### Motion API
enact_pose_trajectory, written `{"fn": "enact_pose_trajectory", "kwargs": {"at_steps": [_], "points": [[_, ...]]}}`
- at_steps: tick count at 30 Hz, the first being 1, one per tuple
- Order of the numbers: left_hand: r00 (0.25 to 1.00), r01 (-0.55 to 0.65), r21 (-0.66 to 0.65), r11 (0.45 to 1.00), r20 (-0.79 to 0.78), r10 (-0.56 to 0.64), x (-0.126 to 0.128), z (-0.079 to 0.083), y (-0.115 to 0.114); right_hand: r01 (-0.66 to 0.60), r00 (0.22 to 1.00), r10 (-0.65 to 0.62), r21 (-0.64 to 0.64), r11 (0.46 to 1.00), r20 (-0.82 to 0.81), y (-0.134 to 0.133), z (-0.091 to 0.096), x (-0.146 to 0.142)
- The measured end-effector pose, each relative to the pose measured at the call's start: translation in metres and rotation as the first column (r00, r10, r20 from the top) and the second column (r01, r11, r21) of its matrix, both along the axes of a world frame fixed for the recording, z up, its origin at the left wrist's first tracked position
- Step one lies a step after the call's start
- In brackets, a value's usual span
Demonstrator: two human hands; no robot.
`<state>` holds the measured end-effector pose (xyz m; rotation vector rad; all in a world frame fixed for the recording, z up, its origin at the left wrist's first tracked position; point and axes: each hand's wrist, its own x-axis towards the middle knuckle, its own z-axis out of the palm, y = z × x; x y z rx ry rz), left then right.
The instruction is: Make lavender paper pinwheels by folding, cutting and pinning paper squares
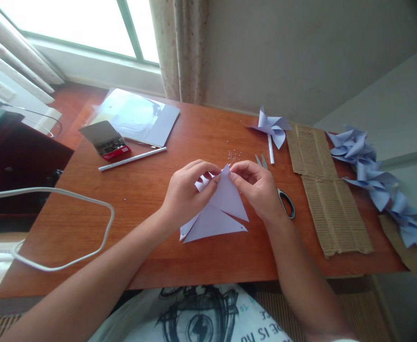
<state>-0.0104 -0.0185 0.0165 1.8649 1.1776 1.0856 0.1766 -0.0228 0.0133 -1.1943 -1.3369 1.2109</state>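
Note:
A pale sheet of paper (213, 225), slit inward from its corners, lies near the front middle of the desk. Small holes show at its lower corner tips. My left hand (189, 187) pinches a raised part of the sheet at its far side. Close beside it, my right hand (256, 185) pinches the same sheet near the upper tip, thumb against forefinger. Scissors (286, 202) lie just right of my right hand, their blades partly behind it. Small paper bits (235, 155) are scattered beyond my fingertips.
A finished paper pinwheel (272, 128) lies at the back; several more pinwheels (379, 185) line the right edge beside corrugated cardboard (331, 209). At left are an open red box (114, 151), a white paper stick (133, 158), a folder (158, 121) and a white cable (110, 213).

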Motion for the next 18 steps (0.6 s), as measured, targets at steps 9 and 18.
{"fn": "enact_pose_trajectory", "kwargs": {"at_steps": [9, 18], "points": [[0.994, -0.042, 0.036, 0.998, 0.104, 0.038, -0.0005, -0.0025, -0.0019, 0.014, 1.0, -0.015, 0.05, 0.999, 0.018, 0.0009, -0.0023, 0.0013], [0.995, -0.012, 0.007, 1.0, 0.094, 0.011, 0.0016, -0.0032, -0.0014, 0.007, 1.0, -0.008, 0.067, 0.998, 0.007, 0.0012, -0.0033, 0.0014]]}}
